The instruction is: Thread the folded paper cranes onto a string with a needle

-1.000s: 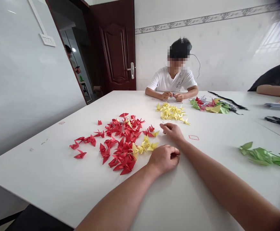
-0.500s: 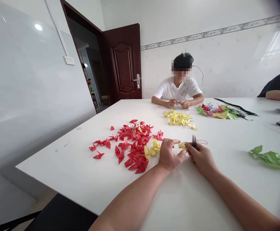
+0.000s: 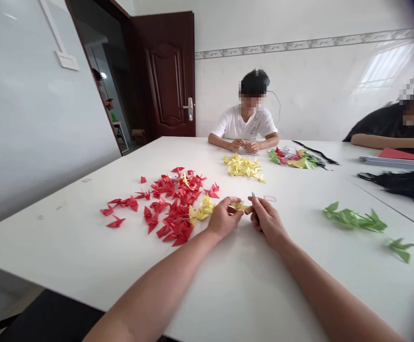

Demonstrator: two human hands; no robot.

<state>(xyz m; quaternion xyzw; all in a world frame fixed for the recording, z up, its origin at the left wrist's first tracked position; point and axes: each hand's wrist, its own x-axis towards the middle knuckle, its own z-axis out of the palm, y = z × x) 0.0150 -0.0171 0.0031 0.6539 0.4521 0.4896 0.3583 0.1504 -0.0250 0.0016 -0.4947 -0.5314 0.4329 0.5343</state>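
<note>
My left hand (image 3: 223, 218) pinches a small yellow folded paper crane (image 3: 240, 206) between thumb and fingers. My right hand (image 3: 268, 221) is closed around a slim dark tool (image 3: 253, 194) with a metallic tip; its exact kind is hard to make out. Fingertips of the right hand touch or nearly touch the crane's right end. Just left of my left hand lie a few yellow paper cranes (image 3: 205, 207), against a spread pile of red paper cranes (image 3: 178, 202).
Across the white table (image 3: 207, 294) sits a person in a white shirt (image 3: 246, 121), behind more yellow cranes (image 3: 241, 165) and a mixed coloured heap (image 3: 294, 158). Green cranes (image 3: 352, 218) lie to the right, near black cords (image 3: 399, 185). Another person's arm (image 3: 388, 141) rests at far right.
The view has swung right, so everything sits further left. My left fingers have closed onto the yellow crane, and the dark tool has tilted in my right hand.
</note>
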